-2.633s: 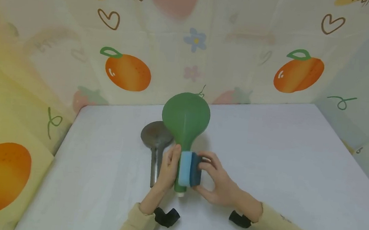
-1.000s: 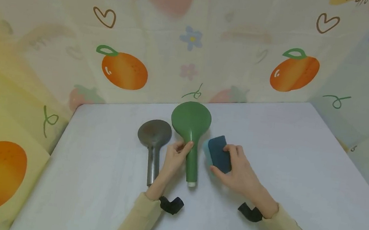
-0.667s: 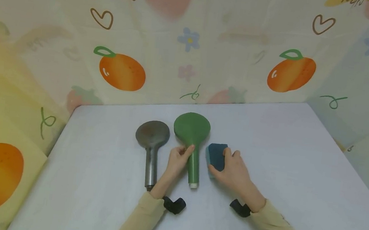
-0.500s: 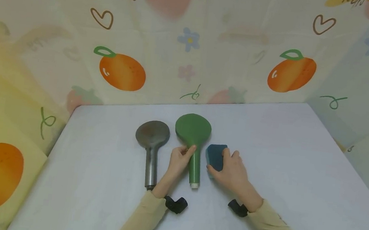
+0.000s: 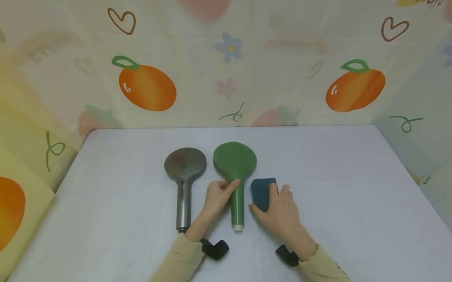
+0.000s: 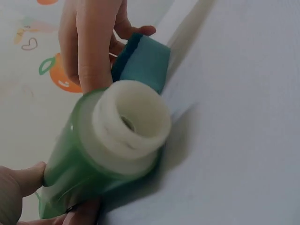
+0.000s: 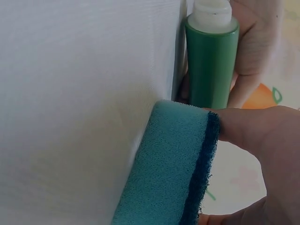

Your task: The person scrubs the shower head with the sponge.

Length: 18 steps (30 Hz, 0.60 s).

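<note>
A green handheld shower head [image 5: 235, 160] lies on the white table, handle toward me. My left hand [image 5: 215, 199] pinches its handle near the neck, thumb on top. In the left wrist view its pale hollow end [image 6: 136, 119] faces the camera. Just to the right, my right hand [image 5: 283, 214] holds a blue sponge [image 5: 261, 194] between thumb and fingers, down at the table. The right wrist view shows the sponge's light foam side [image 7: 164, 159] and darker scouring layer [image 7: 201, 173]. A grey shower head [image 5: 185, 164] lies left of the green one, untouched.
A white cloth [image 5: 339, 172] covers the table, whose back edge meets a fruit-printed curtain [image 5: 284, 73]. Black wrist mounts [image 5: 215, 250] sit at both cuffs. The left forearm passes close to the grey shower head's handle end.
The green shower head has come down from a raised position onto the table. The sponge has left its handle and moved right, down to the table. Over the last half second, little has shifted.
</note>
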Motion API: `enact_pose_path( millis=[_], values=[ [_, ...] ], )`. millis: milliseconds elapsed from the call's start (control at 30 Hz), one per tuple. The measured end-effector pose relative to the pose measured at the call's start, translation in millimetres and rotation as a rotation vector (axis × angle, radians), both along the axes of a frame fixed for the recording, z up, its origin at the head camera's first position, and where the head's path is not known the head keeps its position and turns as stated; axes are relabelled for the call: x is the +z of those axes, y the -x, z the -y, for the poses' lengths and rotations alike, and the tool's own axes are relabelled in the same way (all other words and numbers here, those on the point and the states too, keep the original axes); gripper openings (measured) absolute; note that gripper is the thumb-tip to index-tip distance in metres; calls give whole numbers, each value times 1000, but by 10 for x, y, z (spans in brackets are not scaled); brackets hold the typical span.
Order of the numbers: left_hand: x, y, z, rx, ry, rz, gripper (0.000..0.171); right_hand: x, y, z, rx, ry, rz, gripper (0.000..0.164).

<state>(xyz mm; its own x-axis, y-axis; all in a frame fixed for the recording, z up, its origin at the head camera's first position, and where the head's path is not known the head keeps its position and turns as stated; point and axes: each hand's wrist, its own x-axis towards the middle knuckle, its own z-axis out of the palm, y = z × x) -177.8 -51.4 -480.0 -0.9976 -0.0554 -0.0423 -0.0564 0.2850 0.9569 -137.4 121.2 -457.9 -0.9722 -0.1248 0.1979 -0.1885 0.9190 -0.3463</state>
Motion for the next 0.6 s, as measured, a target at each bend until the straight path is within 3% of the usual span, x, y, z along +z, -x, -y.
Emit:
enact_pose_path(
  millis=[233,433,533,600],
  values=[
    [45,-24,50,34,113,-34,45,6,-37,20,8,-17,-34,62],
    [129,-67,119,49,231,-54,41,31,-45,31,-2,-79,-9,65],
    [210,-94,198,65,269,-105,36,71,-20,13,-3,-128,-27,61],
    [275,-102,288,96,272,-188,30,107,7,-4,10,-132,-54,55]
  ],
)
